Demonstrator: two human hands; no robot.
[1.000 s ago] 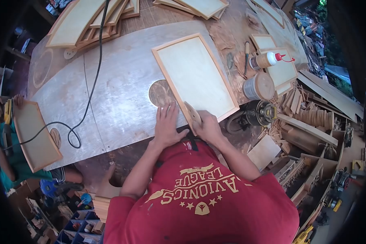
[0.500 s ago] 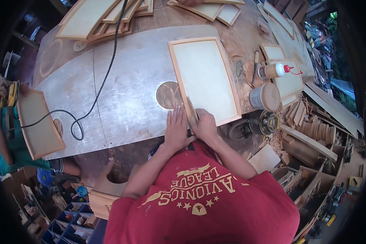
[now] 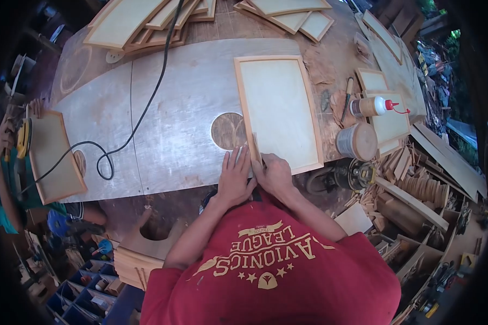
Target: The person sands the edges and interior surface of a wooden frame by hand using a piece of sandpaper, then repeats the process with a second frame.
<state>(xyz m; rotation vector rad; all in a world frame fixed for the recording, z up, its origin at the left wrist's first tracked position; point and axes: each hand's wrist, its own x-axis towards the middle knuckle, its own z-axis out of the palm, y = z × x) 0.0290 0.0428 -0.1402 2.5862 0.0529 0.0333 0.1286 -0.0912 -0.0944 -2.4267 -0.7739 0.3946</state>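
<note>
- Wooden strip point(image 3: 255, 142), thin and brown, pinched between the thumb and curled fingers of my right hand point(image 3: 275, 176), against the near left side of a border.
- My left hand point(image 3: 235, 179), just beside it, is palm down, fingers stretched out and nearly together, their tips by that same side; how hard they press, I cannot tell.
- Just beyond both hands, a framed panel point(image 3: 279, 108), cream with a tan border, lies flat, partly over a silver-grey sheet point(image 3: 173, 108).
- I judge the panel light and stiff, dry enough not to slip much. Its slim border could chip at the corners and the cream face could dent, so the best hold is by the two long sides.
- Left of my left hand, beyond the sheet's round hole point(image 3: 228, 131), runs a black cord point(image 3: 153, 95); well apart, a co-worker's hand point(image 3: 37, 108) is at another panel point(image 3: 51, 154).
- Right of my right hand, past the panel: a red-tipped bottle point(image 3: 370, 106) and a lidded tub point(image 3: 357, 141).
</note>
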